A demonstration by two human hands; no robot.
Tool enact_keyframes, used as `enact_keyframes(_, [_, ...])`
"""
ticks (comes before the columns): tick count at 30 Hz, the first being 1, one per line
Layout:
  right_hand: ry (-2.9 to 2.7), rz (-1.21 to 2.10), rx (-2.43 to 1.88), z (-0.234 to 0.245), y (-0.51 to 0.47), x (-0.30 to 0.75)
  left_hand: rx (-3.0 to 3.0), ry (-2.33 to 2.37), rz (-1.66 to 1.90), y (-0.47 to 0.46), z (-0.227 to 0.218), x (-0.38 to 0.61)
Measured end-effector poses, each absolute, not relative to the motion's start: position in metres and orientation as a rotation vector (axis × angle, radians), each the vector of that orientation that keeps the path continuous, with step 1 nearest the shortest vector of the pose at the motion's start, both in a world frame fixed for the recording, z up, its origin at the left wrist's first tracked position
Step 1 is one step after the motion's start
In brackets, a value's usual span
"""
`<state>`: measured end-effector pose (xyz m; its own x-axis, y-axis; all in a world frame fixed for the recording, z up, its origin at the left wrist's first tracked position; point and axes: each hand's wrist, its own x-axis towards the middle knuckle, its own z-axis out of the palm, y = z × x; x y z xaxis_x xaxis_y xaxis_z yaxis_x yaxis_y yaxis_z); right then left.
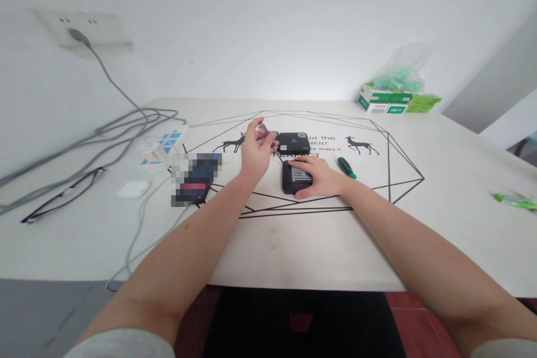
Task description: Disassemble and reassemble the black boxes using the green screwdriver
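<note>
My left hand (257,151) is closed around the clear reddish handle of a screwdriver (276,148). Its thin metal shaft slants down to the right, its tip near the upper left corner of a flat black box (292,183). Whether the tip touches the box is too small to tell. My right hand (321,176) grips that box from the right, fingers across its top and thumb at its near edge. A pale printed label shows on the box beside the fingers. Just behind lies another black box (294,143) with a small white sticker.
A green-and-black handle (346,167) lies right of my right hand. On the left are a phone (197,179), a white case (134,189), glasses (65,196), a power strip (168,145) and grey cables (126,123). Green-and-white boxes (384,99) stand at the back right.
</note>
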<state>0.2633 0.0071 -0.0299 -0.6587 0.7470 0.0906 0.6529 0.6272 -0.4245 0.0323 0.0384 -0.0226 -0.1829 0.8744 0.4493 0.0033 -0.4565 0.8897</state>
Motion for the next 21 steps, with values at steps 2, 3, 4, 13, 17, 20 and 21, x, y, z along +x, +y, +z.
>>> enact_keyframes(2, [-2.591, 0.530, -1.147, -0.029, 0.006, 0.263, 1.502, 1.050, 1.705, 0.040, -0.024, 0.031])
enact_keyframes(3, [-2.589, 0.533, -1.152, -0.028, 0.005, 0.262, 1.539, 1.048, 1.702, 0.040, -0.025, 0.031])
enact_keyframes(4, [-2.588, 0.536, -1.156, -0.027, 0.004, 0.262, 1.578, 1.046, 1.697, 0.040, -0.026, 0.031])
enact_keyframes(13, [-2.574, 0.531, -1.180, -0.025, 0.001, 0.260, 1.754, 1.186, 1.646, 0.022, -0.016, 0.035])
enact_keyframes(17, [-2.566, 0.554, -1.160, -0.025, 0.002, 0.260, 1.281, 1.216, 1.631, 0.029, -0.017, 0.034])
enact_keyframes(20, [-2.556, 0.568, -1.144, -0.025, 0.003, 0.261, 0.988, 1.221, 1.572, 0.036, -0.020, 0.028])
enact_keyframes(21, [-2.554, 0.568, -1.139, -0.025, 0.003, 0.261, 0.954, 1.222, 1.562, 0.036, -0.020, 0.027])
